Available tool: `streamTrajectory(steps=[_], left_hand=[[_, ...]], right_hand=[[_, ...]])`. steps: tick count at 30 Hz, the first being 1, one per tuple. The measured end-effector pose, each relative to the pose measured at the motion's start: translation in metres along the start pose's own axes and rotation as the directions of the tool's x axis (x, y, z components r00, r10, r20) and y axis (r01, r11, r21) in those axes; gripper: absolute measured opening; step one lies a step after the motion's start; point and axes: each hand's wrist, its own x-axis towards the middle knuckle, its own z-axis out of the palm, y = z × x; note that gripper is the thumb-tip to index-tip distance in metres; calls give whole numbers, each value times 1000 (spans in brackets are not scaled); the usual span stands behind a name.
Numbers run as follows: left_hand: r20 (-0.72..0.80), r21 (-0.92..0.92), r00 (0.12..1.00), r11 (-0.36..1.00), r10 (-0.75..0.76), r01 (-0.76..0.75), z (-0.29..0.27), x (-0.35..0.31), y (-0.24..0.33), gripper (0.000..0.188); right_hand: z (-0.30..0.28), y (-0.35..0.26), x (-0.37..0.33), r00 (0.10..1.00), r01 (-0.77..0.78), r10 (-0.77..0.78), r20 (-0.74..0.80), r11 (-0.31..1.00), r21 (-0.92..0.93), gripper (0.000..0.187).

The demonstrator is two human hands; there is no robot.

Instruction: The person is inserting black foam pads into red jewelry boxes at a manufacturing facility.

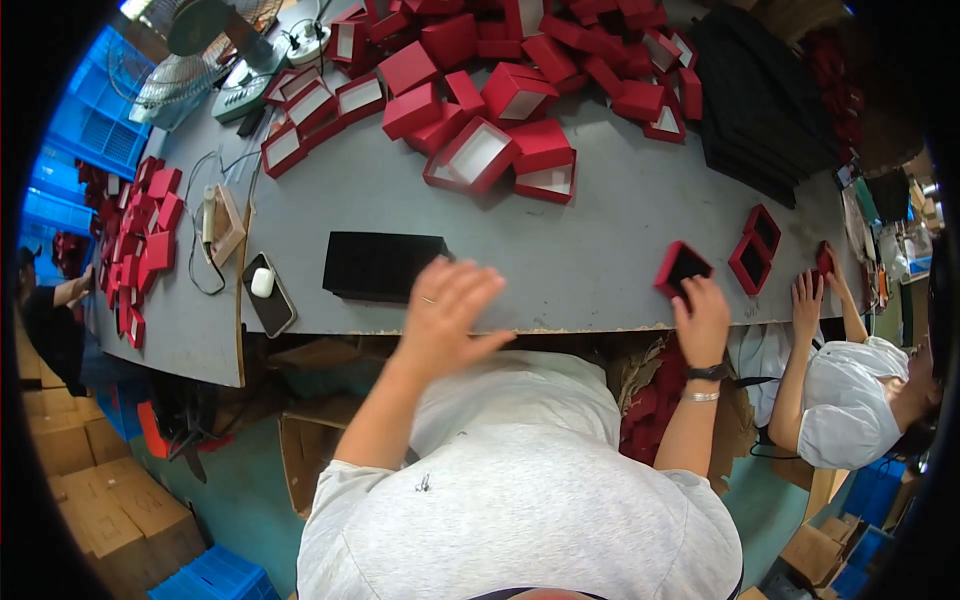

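Observation:
My left hand (448, 312) hovers over the table's near edge. Its fingers are stretched out, the thumb is apart, and nothing is in it. Just behind its fingertips lies a long black block (375, 264), perhaps a stack of foam pads; the hand covers its right end. My right hand (704, 318) grips the near side of a small red box (682, 268) with a black inside. Its fingertips are at the box's lower corner, and the thumb is partly hidden. Two more black-lined red boxes (755, 250) lie to the right of it.
Many red boxes with white insides (478, 158) are heaped at the back of the grey table (560, 260). Black sheets (755, 110) are stacked at the back right. A phone (270, 300) with a white earbud case lies left. A co-worker's hands (815, 290) hold a red piece at far right.

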Motion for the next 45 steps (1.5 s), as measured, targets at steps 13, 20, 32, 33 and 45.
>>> streamTrajectory(steps=[13, 20, 32, 33, 45], left_hand=[[278, 414, 812, 827, -513, 381, -35, -5, -69, 115], [209, 226, 814, 837, -542, 499, -33, -15, -75, 103], [101, 274, 871, 855, -481, 441, -16, -15, -65, 114], [102, 312, 858, 835, -504, 453, -17, -14, -65, 115], [195, 414, 888, 855, -417, 311, -21, 8, -42, 118]], right_hand=[[55, -253, 178, 878, 421, -466, 112, 861, 285, 36], [31, -207, 102, 839, 435, -542, 35, 709, 555, 23], [37, -294, 86, 901, -259, -245, 358, 359, 897, 58], [44, -300, 88, 900, -204, -275, 338, 420, 884, 66], [47, -134, 84, 903, -406, -106, 417, 112, 907, 58]])
